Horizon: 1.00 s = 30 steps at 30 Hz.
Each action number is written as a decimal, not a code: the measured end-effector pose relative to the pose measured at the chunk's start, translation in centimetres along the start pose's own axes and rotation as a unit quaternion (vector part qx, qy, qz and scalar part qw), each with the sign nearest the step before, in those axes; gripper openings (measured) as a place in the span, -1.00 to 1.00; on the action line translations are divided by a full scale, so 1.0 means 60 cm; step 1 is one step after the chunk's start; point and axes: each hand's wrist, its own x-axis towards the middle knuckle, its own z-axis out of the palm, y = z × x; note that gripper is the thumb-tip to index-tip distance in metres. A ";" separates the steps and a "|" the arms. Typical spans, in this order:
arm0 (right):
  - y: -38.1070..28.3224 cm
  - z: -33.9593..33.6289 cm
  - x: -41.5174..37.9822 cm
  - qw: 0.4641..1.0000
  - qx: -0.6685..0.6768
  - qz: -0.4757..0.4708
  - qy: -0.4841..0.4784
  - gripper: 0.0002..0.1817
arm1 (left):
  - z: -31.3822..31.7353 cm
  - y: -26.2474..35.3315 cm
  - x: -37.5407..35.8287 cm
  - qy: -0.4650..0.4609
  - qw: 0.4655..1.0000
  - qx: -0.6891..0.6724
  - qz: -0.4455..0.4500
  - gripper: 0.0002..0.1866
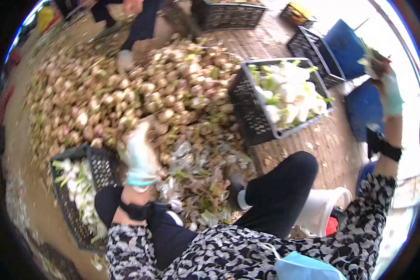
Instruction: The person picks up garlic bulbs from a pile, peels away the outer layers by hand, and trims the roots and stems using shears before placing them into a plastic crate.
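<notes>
So the right hand [391, 86] is up and way out to the side, fingers closed on some blurry leafy thing [371, 59], too smeared to say if there's a bulb in there. Its long axis runs on a slant, leafy end pointing up and left, away from the wrist. The left hand [141, 151] is low over the near edge of a big pile of unpeeled bulbs [98, 88], fingers pointing away from the body; can't tell if it's got hold of anything. The 2 hands are well apart, both gloved, each with a dark wrist strap, and it's too soft to tell if the straps carry a label. Next to the left forearm there's a black crate [105, 170] of white bulbs with green stems, its long side running away from the person. A 2nd crate [256, 116] sits past the right knee, also loaded with white bulbs, stems going every which way, lots of tips toward the right. Loose skins [186, 163] are between the feet, a white bucket [315, 212] is tipped beside the right leg, and at the far edge there's a co-worker's hand [133, 5].
</notes>
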 end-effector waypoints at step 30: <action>0.125 1.044 -0.050 0.914 -0.347 0.083 -0.195 -0.45 | -0.071 0.015 -0.080 -0.279 0.654 0.703 0.033 -0.54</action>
